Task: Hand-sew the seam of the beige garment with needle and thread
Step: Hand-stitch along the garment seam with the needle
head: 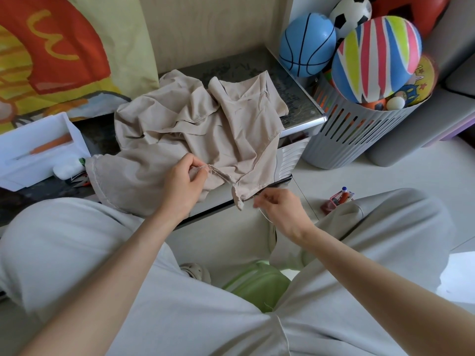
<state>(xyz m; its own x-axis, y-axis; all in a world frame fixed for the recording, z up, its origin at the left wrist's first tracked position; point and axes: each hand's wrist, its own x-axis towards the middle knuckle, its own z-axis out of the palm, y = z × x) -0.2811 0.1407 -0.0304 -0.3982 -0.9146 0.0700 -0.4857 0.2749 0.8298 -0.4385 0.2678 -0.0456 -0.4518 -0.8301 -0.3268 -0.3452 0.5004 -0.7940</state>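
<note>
My left hand (185, 176) pinches the beige garment's (195, 124) seam taut on the bench (303, 116); my right hand (277, 205) pinches the thread (264, 214) (needle too small to see), drawing it clear.

This is a home, a lived-in family room by the look of it. At the far right a grey slatted basket (344, 129) brims with children's balls: a blue toy basketball (305, 44), a small football (350, 11) and a big striped ball (377, 60). At the far left hangs a bright cartoon-printed cloth (51, 52). A low dark-topped table (295, 91) stands on a pale tiled floor (398, 170), with a white plastic box (38, 147) at its left end and a grey sofa edge (416, 129) to the right.
</note>
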